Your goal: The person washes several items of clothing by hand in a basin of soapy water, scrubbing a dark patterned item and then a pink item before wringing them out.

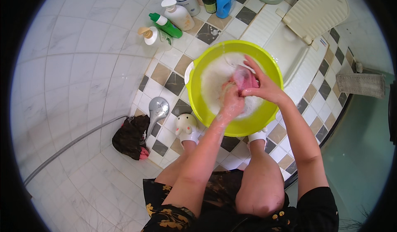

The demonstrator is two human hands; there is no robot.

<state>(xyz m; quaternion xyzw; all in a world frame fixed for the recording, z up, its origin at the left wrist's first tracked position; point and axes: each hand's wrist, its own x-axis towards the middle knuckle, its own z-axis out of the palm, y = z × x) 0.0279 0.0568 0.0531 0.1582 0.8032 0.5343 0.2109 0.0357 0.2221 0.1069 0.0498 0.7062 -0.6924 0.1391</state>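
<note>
A lime-green basin [275, 72] of white, sudsy water stands in front of me. Over the suds, my two wet hands meet at a small wet pink cloth [245, 78]. Its kind of garment does not show. My left hand [232, 99] is closed on the cloth from the left, its fingertips partly hidden by foam and fabric. From the right, my right hand [266, 86] curls round the same cloth, which lies between its thumb and fingers.
Several bottles, among them a green one [167, 25] and a blue one [226, 0], line the wall. A shower head [158, 108] lies beside a dark garment heap [131, 137]. At right are a white squat toilet [285, 46], a ribbed beige board [316, 13] and a grey cloth [360, 85].
</note>
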